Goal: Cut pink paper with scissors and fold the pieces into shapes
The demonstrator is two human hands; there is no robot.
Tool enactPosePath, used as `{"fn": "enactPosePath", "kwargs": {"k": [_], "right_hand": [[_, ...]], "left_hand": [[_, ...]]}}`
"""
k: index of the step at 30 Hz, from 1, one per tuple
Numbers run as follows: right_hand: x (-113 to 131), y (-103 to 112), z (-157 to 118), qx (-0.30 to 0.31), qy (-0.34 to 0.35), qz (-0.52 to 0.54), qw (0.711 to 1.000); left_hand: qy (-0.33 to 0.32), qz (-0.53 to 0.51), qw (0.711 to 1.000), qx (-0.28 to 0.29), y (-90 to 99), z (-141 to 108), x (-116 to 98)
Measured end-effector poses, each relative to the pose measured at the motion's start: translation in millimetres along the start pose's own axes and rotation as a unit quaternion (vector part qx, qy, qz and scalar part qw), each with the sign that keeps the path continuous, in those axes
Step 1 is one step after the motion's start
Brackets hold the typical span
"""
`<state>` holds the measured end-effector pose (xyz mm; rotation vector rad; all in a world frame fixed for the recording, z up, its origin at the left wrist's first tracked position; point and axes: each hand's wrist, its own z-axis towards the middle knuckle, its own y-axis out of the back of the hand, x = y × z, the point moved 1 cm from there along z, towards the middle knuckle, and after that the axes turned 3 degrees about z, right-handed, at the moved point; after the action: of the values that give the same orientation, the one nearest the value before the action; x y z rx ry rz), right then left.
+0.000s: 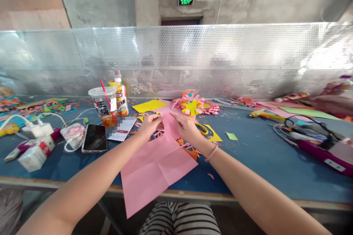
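Note:
A large creased sheet of pink paper [158,169] lies before me, its lower corner hanging over the table's front edge. Its narrower far part rises between my two hands. My left hand [150,125] is closed, with thumb and fingertips pinched at the paper's left side. On the right side, my right hand [189,128] grips the paper, its index finger pointing across it; the other fingers are partly hidden. Just beyond sits a paper flower [192,107] with yellow and pink petals. Yellow scissors handles [202,129] show beside my right hand, with yellow paper [213,134] near them.
At left stand a plastic cup with a red straw [103,104] and a drink bottle [121,97], near a phone [94,138] and chargers [73,134]. A yellow glue gun [266,115] and a purple power strip [322,156] lie right. A perforated metal screen [242,58] backs the table.

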<state>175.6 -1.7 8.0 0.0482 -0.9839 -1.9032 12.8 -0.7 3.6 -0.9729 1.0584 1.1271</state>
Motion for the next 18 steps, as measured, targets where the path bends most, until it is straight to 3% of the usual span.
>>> {"fn": "enactPosePath", "kwargs": {"k": [6, 18], "right_hand": [[8.3, -2.6, -4.1, 0.07, 0.109, -0.061, 0.99], [16.0, 2.8, -6.1, 0.109, 0.136, -0.129, 0.976]], "left_hand": [[0.01, -0.026, 1.0, 0.001, -1.1, 0.0, -2.7], [0.001, -0.053, 0.998, -0.021, -1.7, -5.5, -9.5]]}}
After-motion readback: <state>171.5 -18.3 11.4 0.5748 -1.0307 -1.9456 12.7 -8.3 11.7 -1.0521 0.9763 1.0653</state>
